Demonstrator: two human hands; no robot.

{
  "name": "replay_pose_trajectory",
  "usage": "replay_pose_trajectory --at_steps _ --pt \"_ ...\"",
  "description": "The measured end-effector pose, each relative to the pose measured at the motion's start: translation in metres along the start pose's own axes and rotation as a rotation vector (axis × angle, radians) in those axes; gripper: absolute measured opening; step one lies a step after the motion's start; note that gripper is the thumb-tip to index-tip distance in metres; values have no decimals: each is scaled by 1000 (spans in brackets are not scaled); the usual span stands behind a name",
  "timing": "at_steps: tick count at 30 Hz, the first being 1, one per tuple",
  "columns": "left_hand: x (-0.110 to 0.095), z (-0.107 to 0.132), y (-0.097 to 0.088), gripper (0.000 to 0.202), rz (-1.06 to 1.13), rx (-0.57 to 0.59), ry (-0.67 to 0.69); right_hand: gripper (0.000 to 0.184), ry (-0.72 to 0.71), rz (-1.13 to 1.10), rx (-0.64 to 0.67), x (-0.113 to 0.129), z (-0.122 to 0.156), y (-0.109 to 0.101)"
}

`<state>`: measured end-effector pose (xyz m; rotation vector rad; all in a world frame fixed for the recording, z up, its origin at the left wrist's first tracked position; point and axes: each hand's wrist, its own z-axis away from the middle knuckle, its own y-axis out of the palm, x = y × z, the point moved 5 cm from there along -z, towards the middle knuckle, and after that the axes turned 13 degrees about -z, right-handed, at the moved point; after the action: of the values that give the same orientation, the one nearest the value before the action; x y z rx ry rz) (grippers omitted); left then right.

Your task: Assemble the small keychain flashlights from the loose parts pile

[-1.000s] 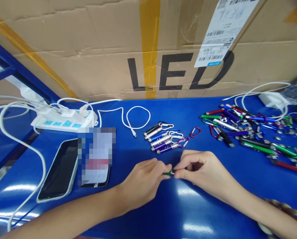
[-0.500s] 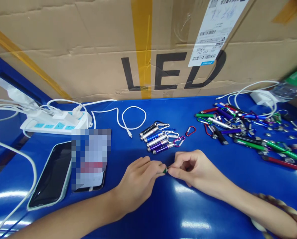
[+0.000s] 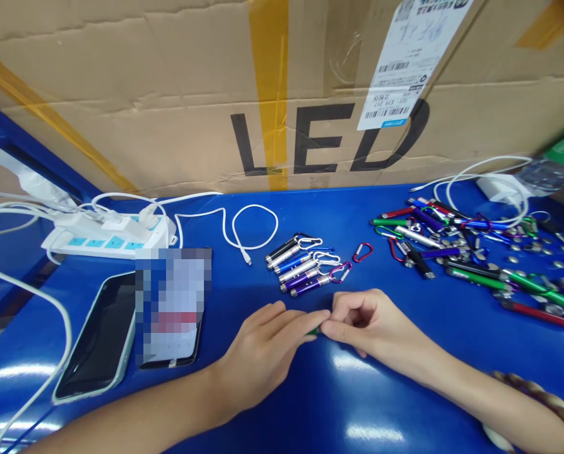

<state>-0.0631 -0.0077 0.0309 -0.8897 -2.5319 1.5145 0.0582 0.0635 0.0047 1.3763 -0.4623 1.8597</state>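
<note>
My left hand is closed around a small green flashlight, of which only a short bit shows past the fingers. Its index finger reaches out to the fingertips of my right hand. Thumb and index finger of the right hand pinch at the flashlight's end; the exact part between them is hidden. Just behind the hands lies a row of several keychain flashlights in black, silver, blue and purple, with carabiner clips. A loose red carabiner rests right of that row.
At right spreads a pile of coloured flashlight tubes with scattered button cells. Two phones lie at left, one dark. Behind them stand a white power strip and a charging cable. A large cardboard box backs the blue table.
My left index finger has stretched forward over the green flashlight to meet the right fingertips. The right hand still pinches at its end, almost unmoved.
</note>
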Motion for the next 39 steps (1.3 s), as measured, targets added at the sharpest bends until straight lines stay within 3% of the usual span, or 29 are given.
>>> replay_pose_trajectory --at_steps 9,18,26,34,39 --pt "6 -3 3 18 101 107 -87 29 -149 119 -54 4 0 -1" --pt "9 -2 1 25 65 122 -125 25 -201 88 -32 3 0 -5" --pt "9 -2 1 27 57 115 -112 21 -176 138 -22 4 -2 -4" --pt "5 -1 3 26 76 142 -62 27 -26 145 47 0 -3 -2" --pt "5 -1 4 26 106 138 -43 29 1 114 3 0 -4 -1"
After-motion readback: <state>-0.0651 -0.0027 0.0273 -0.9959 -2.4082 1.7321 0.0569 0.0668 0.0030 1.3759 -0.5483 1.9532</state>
